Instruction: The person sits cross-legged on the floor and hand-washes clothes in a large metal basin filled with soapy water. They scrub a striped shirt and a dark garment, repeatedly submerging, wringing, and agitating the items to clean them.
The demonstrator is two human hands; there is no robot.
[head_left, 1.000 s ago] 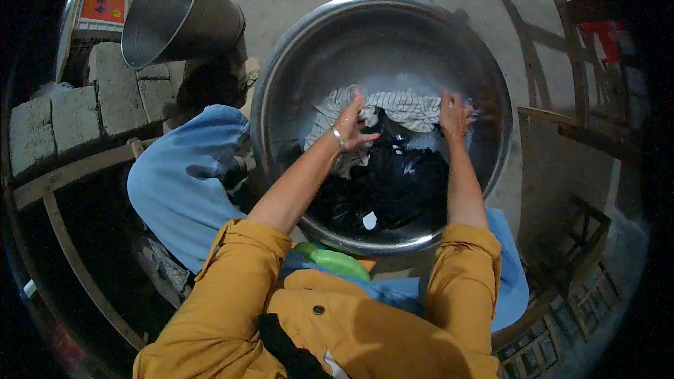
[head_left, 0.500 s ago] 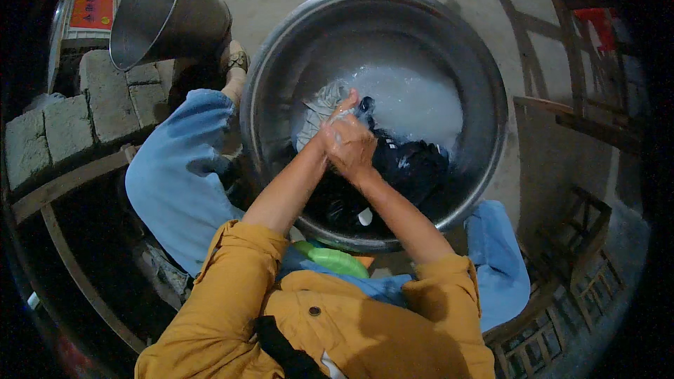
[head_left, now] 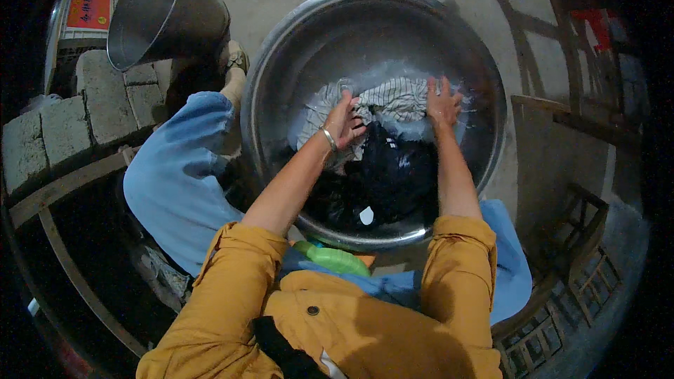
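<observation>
Two bare hands work inside a wide round steel basin, both on the same piece of wet laundry. The left hand, a thin metal bangle at its wrist, has its fingers curled and gripping one end of a white cloth with thin dark stripes. The right hand lies on the other end with fingers spread and bent, pressing or clutching the fabric; which of the two cannot be told. The striped cloth is stretched between them, its long axis running left to right across the basin, at the far side from the person. Just nearer the body, touching the striped cloth, lies a heap of dark, nearly black garments soaking in soapy water. Mustard-yellow sleeves cover both upper arms. Light blue trouser legs flank the basin. Beyond the left knee a grey metal bucket stands tilted beside grey stone blocks.
</observation>
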